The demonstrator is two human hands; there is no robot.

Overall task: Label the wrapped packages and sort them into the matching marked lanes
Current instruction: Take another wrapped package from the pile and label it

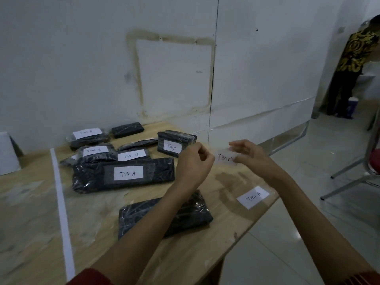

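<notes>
A white paper label reading "Tim C" [224,157] hangs in the air between my hands, above the table's right part. My right hand [249,154] pinches its right end; my left hand [195,161] is curled at its left end, apparently holding clear tape there. Below my left forearm lies an unlabelled black wrapped package [189,214]. Further back lie labelled black packages: a long "Tim A" one [123,174], a "Tim C" box [175,142], two "Tim B" packs [95,154] [132,155] and another "Tim A" pack [88,137].
A loose "Tim A" label [253,197] lies near the wooden table's right edge [265,210]. A white tape line [61,202] runs front to back on the left. A small unlabelled black pack [127,129] sits by the wall. A person [353,64] stands at far right beside a chair frame [362,171].
</notes>
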